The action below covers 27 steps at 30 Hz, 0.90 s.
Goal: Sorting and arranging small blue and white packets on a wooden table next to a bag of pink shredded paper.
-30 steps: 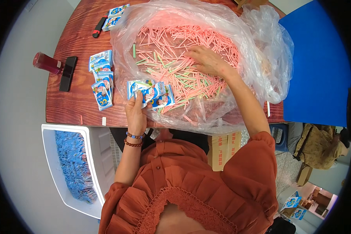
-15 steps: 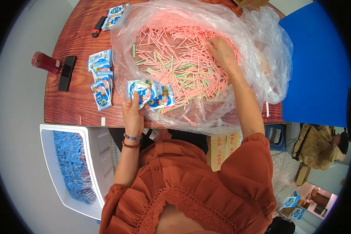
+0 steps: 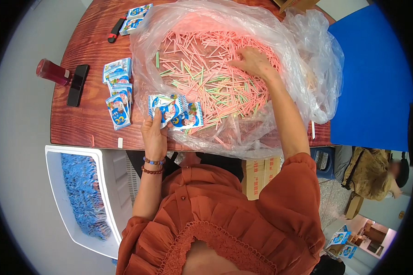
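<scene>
White bin (image 3: 62, 192) at 8 o'clock, packed with blue packets, near edge cut off. Bottle (image 3: 52, 72) and phone (image 3: 77, 84) parked at 10, clear of the work. Loose packets (image 3: 118, 94) stacked within reach. Left hand (image 3: 155, 136) pinching a fan of packets (image 3: 175, 111), splayed probably for filling. Right hand (image 3: 253, 63) spread flat on sticks (image 3: 206, 82) inside bag (image 3: 307, 59) at 12; grasp on any stick impossible to tell. Packet prints too small.
</scene>
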### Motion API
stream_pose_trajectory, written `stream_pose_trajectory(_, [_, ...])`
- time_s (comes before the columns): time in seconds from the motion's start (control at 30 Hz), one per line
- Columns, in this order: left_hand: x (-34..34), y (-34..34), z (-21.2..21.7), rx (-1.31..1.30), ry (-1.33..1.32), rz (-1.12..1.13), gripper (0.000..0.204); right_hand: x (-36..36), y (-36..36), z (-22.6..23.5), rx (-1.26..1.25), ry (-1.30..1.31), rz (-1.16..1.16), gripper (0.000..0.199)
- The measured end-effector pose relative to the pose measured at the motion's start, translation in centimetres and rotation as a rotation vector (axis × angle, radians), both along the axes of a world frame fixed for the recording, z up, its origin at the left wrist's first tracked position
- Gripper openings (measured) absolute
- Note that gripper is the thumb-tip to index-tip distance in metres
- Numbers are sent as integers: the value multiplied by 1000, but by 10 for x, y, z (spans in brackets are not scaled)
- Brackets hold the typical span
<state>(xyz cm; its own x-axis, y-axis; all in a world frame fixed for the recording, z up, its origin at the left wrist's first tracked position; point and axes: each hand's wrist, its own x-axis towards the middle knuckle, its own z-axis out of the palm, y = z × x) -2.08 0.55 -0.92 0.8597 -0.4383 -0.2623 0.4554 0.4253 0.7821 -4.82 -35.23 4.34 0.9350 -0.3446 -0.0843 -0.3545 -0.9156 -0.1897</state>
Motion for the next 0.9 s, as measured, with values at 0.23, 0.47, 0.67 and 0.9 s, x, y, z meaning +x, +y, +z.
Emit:
stream_pose_trajectory(0.23, [-1,-5,4,21,4,4,18,21,21,0,-31,218,-22,43])
stream_pose_trajectory(0.47, [-3,-6,3,29,-18,10,17,32,38,13,-20,364,-57,35])
stream_pose_trajectory(0.67, [-5,-3,1,29,-33,-16,18,19,32,-9,80,304,-33,35])
stream_pose_trajectory(0.9, [-6,-11,6,37,-8,-2,16,-17,-17,-46,492,-455,1,30])
